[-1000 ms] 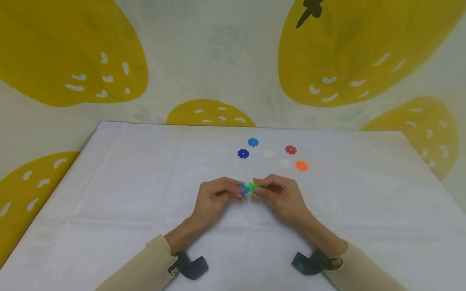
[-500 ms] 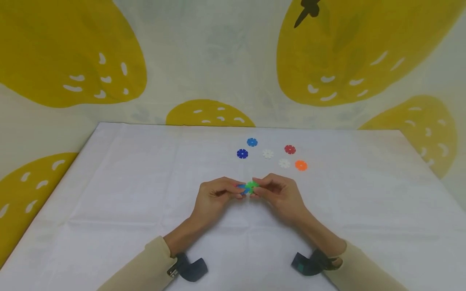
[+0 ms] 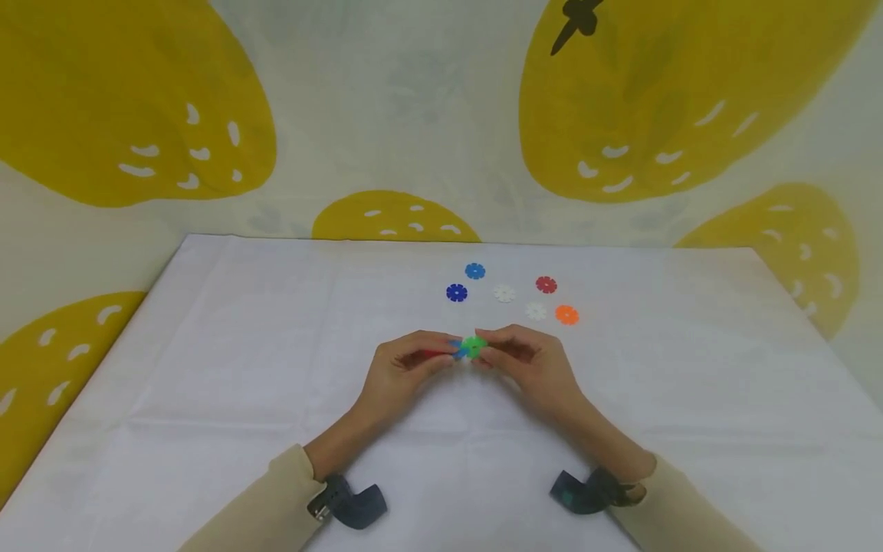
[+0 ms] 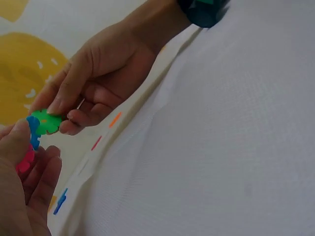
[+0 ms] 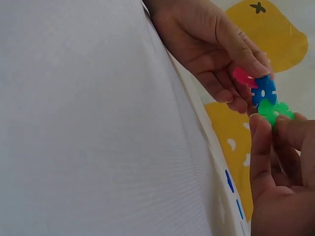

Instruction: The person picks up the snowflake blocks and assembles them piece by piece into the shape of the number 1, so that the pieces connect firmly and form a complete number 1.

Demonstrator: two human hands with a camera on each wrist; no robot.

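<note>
My left hand [image 3: 403, 368] pinches a blue notched disc [image 5: 264, 93] between thumb and fingers. A pink notched disc [image 5: 244, 76] is joined to that blue one and lies partly inside the left hand. From the other side my right hand [image 3: 527, 364] pinches a green notched disc [image 3: 474, 347] by its edge. Green and blue meet at their rims, and in the right wrist view their slots overlap. Both hands are close together above the white-covered table [image 3: 276, 322]. Fingertips hide part of each disc.
Beyond the hands, loose notched discs lie flat: light blue [image 3: 475, 271], dark blue [image 3: 457, 293], red [image 3: 546, 284], orange [image 3: 568, 315], and two whites, one [image 3: 504, 293] farther back and one [image 3: 536, 310] nearer. A patterned cloth [image 3: 414, 138] hangs behind the table.
Both hands have risen slightly, and the left fingers have shifted on the joined discs, so more of the red-pink one shows inside the left hand. The green disc faces the head camera more fully.
</note>
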